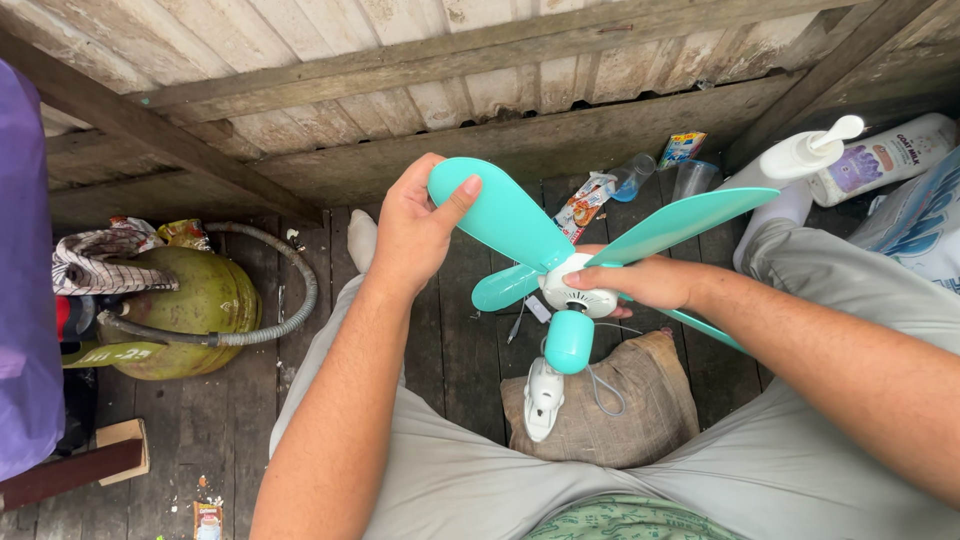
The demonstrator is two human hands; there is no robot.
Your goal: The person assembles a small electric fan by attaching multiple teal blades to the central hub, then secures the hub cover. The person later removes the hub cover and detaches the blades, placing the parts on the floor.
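Wooden plank floor (pixel 450 330), green gas cylinder (pixel 190 300) at left, left hand (pixel 410 235) fingers pinching teal fan (pixel 565 285) blade, right hand (pixel 650 283) clasping hub

A small ceiling fan (pixel 570 285) in mint green and white is held up in the air above the person's lap, not resting on anything. Its round white hub faces the camera, slotted with vents, and a mint-green cap sits just below it. Flat, rounded blades (pixel 500 212) spread out from the hub — one long blade runs up to the left, a second sweeps up to the right, a short stub shows at the lower left, and another edge slants down to the right. Below the cap a white stem piece (pixel 543 398) hangs toward a brown sack, with thin wires trailing beside it.
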